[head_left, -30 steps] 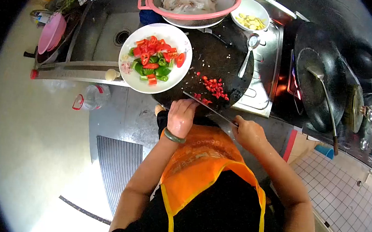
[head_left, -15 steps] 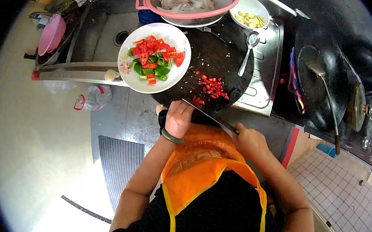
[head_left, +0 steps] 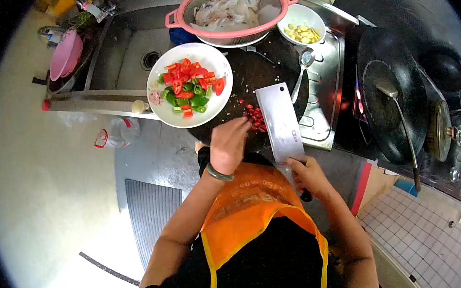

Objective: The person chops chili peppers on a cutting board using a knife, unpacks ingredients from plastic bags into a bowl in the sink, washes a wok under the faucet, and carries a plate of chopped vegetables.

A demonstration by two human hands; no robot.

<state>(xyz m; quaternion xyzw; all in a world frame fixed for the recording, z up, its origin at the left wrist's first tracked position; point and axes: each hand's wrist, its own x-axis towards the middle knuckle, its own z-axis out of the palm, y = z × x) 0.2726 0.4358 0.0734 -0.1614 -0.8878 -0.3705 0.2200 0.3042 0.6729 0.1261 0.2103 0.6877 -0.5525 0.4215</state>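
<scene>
My right hand (head_left: 310,177) grips a cleaver (head_left: 281,121) near its black handle. The broad blade lies nearly flat over the round dark chopping board (head_left: 260,63), its left edge beside a small heap of chopped red chili (head_left: 254,117). At the heap's near left side is my left hand (head_left: 227,144), a bangle on its wrist. Its fingers point at the chili, but blur hides how they are closed. Left of the heap, a white plate (head_left: 159,106) overlaps the board, holding cut red and green peppers (head_left: 186,87).
A pink-rimmed strainer (head_left: 176,19) with pale, wet food stands behind the board. Near it are a white bowl (head_left: 305,12) of yellowish slices and a metal spoon (head_left: 303,67). A black wok (head_left: 386,114) with a spatula (head_left: 402,119) sits right; a sink (head_left: 123,50) is left.
The cleaver has turned from edge-down at the board's near rim to broadside, further over the board beside the chili. My left hand has left the blade and reached toward the heap, which looks more gathered.
</scene>
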